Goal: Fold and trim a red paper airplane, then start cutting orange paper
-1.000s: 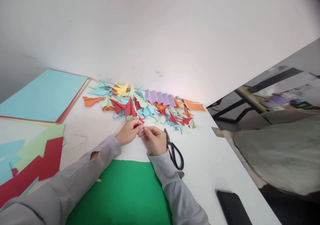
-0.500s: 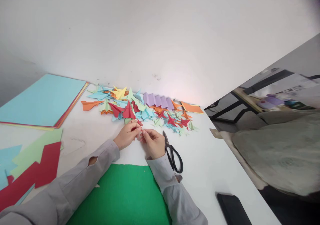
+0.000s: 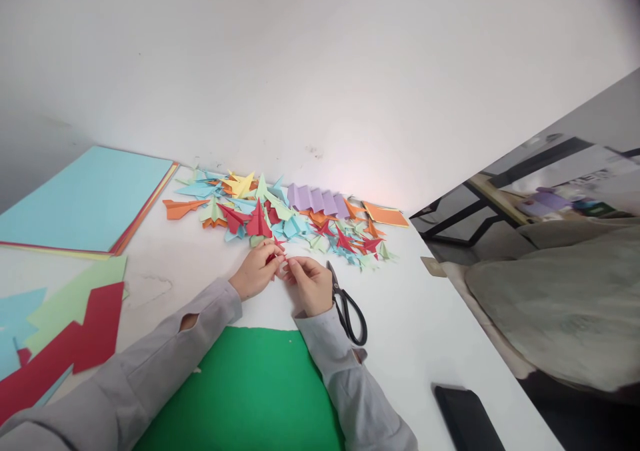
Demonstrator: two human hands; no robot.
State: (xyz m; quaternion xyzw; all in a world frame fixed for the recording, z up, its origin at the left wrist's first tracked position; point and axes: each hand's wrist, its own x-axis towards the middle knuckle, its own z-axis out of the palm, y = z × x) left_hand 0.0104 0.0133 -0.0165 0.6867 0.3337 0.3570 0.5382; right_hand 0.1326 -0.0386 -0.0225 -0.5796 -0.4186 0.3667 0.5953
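Note:
My left hand (image 3: 256, 271) and my right hand (image 3: 311, 285) meet above the white table, fingertips pinched close together. Between them is a small piece of red paper (image 3: 273, 259), mostly hidden by the fingers. Just beyond the fingertips spreads a pile of small folded paper planes, among them a red paper plane (image 3: 259, 222) and a yellow one (image 3: 241, 185). Black-handled scissors (image 3: 350, 311) lie right beside my right hand. Below my wrists is a green sheet (image 3: 245, 391), partly under my forearms.
A stack of coloured paper (image 3: 95, 201) lies at the left, with red paper offcuts (image 3: 100, 327) nearer me. Pleated purple paper (image 3: 317, 200) and orange paper (image 3: 386, 214) sit by the wall. A black phone-like object (image 3: 467, 417) rests near the table's right edge.
Almost nothing differs. Both hands stay together at the same spot, with only slight finger movement on the red paper; the whole view has shifted a little.

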